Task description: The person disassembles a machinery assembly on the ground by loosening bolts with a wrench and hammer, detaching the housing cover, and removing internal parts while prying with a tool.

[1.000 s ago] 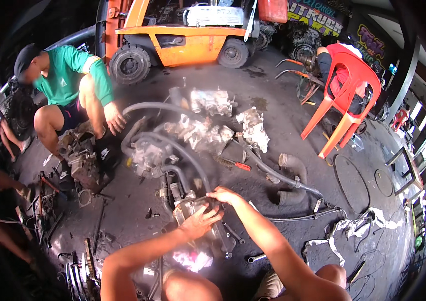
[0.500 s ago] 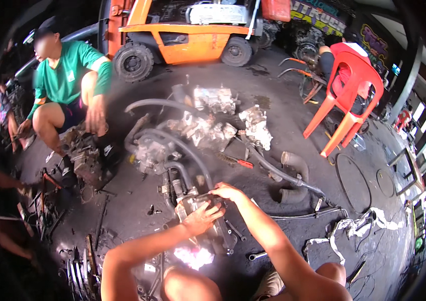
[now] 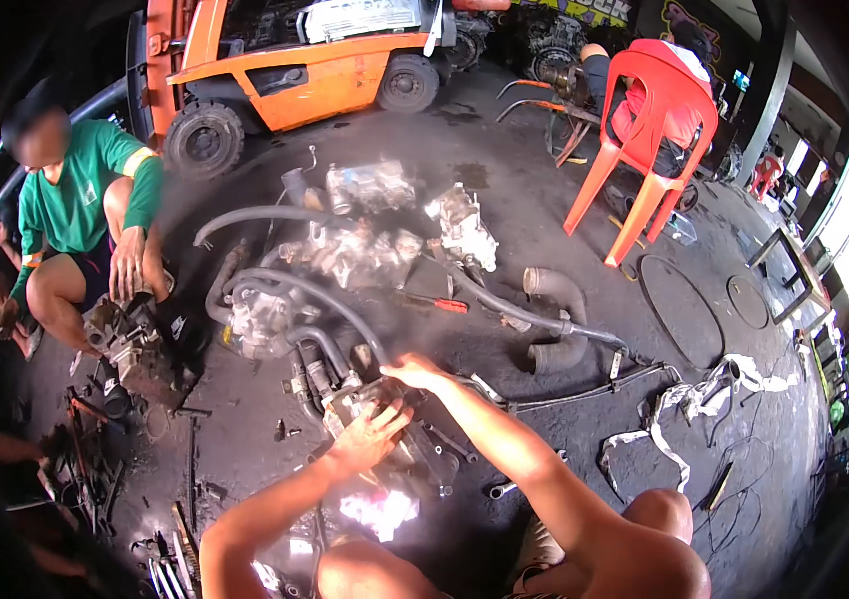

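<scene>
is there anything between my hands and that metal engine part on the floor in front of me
No. Both hands are already on the metal engine part: the left hand lies on top of it and the right hand touches its far edge. Hoses lie beyond it, not between.

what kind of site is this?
Likely an open-fronted vehicle repair workshop: an orange forklift parked on the oil-stained floor, stripped engine parts and hoses spread about, people crouching over metal assemblies.

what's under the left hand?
The left hand lies flat on a grimy metal engine part sitting on the dark floor. The right hand touches its far edge. The surface beneath the palm is covered.
</scene>
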Action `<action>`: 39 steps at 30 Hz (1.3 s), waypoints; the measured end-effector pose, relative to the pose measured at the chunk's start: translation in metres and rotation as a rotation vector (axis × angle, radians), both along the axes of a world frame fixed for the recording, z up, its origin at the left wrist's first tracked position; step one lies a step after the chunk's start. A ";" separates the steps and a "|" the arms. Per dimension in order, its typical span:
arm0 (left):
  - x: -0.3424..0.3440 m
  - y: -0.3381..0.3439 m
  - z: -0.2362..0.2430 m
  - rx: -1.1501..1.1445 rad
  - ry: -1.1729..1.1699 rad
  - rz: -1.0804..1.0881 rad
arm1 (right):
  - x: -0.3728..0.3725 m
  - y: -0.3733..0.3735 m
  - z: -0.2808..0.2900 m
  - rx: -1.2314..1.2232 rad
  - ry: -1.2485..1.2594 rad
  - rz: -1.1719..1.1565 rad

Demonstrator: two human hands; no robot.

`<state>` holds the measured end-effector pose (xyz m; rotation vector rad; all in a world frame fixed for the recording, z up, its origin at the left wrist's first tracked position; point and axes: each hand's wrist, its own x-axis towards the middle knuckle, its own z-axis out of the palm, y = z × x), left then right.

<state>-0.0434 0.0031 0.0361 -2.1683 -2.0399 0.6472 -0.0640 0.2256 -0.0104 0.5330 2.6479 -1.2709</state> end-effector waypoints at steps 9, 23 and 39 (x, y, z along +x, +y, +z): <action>-0.006 -0.015 -0.011 0.043 -0.006 0.017 | -0.011 -0.010 0.016 0.037 -0.062 0.134; -0.008 -0.008 0.004 0.196 -0.031 -0.056 | -0.006 -0.007 0.003 0.146 0.095 0.142; -0.007 -0.100 -0.011 0.592 -0.339 0.416 | -0.020 -0.002 0.012 -0.308 -0.156 0.139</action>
